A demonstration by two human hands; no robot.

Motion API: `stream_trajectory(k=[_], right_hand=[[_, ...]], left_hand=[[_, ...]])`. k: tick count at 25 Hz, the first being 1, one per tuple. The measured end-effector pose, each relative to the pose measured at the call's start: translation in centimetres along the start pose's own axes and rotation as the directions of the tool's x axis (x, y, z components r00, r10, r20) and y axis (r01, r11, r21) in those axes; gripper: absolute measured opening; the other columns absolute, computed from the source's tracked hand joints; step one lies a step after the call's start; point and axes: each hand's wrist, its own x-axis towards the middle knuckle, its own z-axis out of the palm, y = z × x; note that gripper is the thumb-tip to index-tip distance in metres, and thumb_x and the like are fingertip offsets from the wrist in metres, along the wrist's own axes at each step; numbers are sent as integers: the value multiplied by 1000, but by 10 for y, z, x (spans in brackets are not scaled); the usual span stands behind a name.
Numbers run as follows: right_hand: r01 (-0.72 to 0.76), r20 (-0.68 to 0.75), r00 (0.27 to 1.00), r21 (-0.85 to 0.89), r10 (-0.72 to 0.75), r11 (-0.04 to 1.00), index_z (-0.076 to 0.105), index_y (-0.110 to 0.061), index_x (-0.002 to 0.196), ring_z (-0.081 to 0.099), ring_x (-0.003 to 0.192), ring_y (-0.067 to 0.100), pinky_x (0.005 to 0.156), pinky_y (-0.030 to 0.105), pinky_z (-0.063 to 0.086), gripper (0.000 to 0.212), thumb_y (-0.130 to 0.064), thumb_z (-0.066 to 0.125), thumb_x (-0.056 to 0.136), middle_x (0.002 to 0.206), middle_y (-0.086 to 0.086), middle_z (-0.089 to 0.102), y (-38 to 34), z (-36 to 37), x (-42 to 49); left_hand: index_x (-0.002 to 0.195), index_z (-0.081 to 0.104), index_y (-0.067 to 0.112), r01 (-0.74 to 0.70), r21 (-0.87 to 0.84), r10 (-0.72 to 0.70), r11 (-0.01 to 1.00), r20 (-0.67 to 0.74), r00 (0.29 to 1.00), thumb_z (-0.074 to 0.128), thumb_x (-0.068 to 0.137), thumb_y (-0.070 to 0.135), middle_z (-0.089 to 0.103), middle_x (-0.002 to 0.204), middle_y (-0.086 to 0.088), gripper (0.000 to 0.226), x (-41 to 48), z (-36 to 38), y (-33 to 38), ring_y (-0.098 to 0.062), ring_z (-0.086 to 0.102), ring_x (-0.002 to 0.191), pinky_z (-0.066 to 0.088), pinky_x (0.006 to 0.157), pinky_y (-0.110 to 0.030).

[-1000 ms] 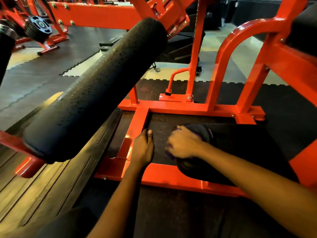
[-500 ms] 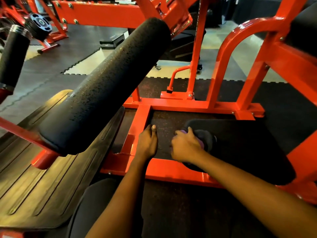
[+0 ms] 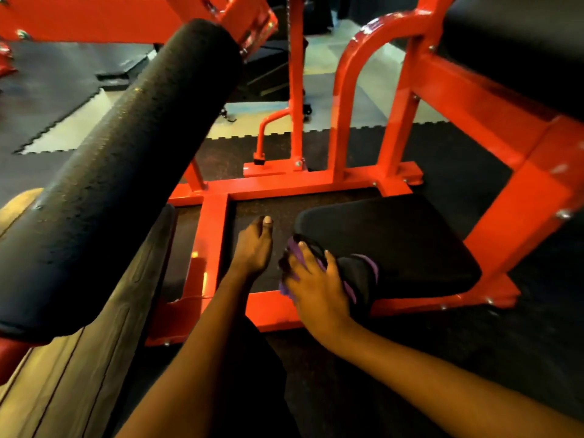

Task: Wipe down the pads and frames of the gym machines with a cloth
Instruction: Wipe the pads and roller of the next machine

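A low black seat pad (image 3: 401,238) sits inside the red machine frame (image 3: 284,181). My right hand (image 3: 316,279) holds a purple and black cloth (image 3: 361,275) against the pad's near left edge, with its fingers bent over the cloth. My left hand (image 3: 252,248) rests on the dark floor mat inside the frame, just left of the pad. Its thumb points forward and its fingers are tucked under; it holds nothing.
A thick black roller pad (image 3: 126,153) slants across the left, above a ribbed footplate (image 3: 72,374). Red uprights and a curved handle bar (image 3: 347,90) rise behind the seat. A second black pad (image 3: 521,42) sits at the top right. Rubber floor tiles (image 3: 47,90) lie beyond.
My right hand has slid with the cloth toward me along the pad's left edge, and its fingers have spread. My left hand has stayed on the floor mat. The view has tilted closer.
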Motion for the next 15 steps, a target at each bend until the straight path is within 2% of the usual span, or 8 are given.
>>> stream_trajectory(k=[2, 4, 6, 8, 11, 12, 13, 15], right_hand=[[-35, -216, 975, 88, 53, 996, 53, -39, 139, 24, 150, 28, 113, 59, 21, 59, -37, 69, 82, 165, 0, 28, 21, 10, -31], [-76, -325, 939, 133, 116, 988, 51, -40, 142, 30, 149, 29, 111, 62, 27, 63, -41, 68, 82, 164, 1, 31, 30, 23, -47], [-209, -367, 888, 216, 277, 954, 51, -38, 144, 29, 150, 30, 113, 67, 22, 60, -45, 64, 86, 162, 2, 35, 17, 28, -47], [-368, -375, 813, 262, 446, 892, 50, -38, 143, 26, 151, 30, 114, 69, 12, 57, -51, 57, 88, 160, 3, 39, -10, 35, -34], [-519, -373, 708, 302, 600, 800, 45, -38, 145, 23, 152, 28, 115, 68, 9, 57, -58, 47, 92, 159, 4, 40, -31, 49, -20], [-547, -394, 640, 370, 660, 751, 49, -37, 144, 22, 153, 28, 116, 68, 11, 54, -57, 46, 94, 160, 5, 39, -27, 50, -20], [-563, -408, 539, 476, 737, 676, 54, -35, 141, 23, 153, 29, 116, 69, 13, 51, -54, 47, 95, 160, 7, 38, -21, 51, -22], [-572, -378, 260, 681, 889, 457, 61, -27, 137, 25, 152, 33, 114, 69, 18, 45, -45, 49, 97, 161, 11, 36, -7, 46, -22]], left_hand=[[109, 63, 5, 3, 62, -11, 998, 116, 993, 35, 104, 44, 68, 111, -20, 48, 8, 13, 8, -36, 63, 106, 48, 89, -42], [124, 60, 8, -15, 110, -11, 994, 238, 971, 35, 108, 31, 63, 128, -17, 38, 14, 25, 11, -33, 57, 120, 41, 92, -34], [128, 59, 10, -14, 114, -21, 993, 307, 952, 36, 108, 27, 62, 128, -14, 35, 20, 28, 15, -32, 55, 123, 40, 89, -32], [116, 60, 11, 3, 109, -38, 994, 319, 947, 36, 107, 27, 64, 115, -14, 30, 32, 29, 17, -36, 59, 113, 44, 82, -36], [125, 57, 11, 34, 122, -75, 992, 356, 932, 35, 107, 28, 61, 121, -19, 33, 48, 33, 22, -35, 58, 111, 51, 90, -46], [126, 54, 11, 59, 124, -102, 991, 377, 921, 34, 107, 29, 59, 122, -20, 32, 50, 36, 24, -36, 57, 110, 53, 91, -49], [125, 49, 12, 94, 119, -134, 988, 393, 910, 34, 107, 30, 57, 121, -22, 29, 50, 40, 26, -37, 57, 108, 53, 90, -51], [123, 39, 14, 139, 113, -173, 984, 392, 904, 36, 106, 28, 55, 120, -25, 22, 48, 49, 28, -41, 58, 108, 52, 89, -50]])
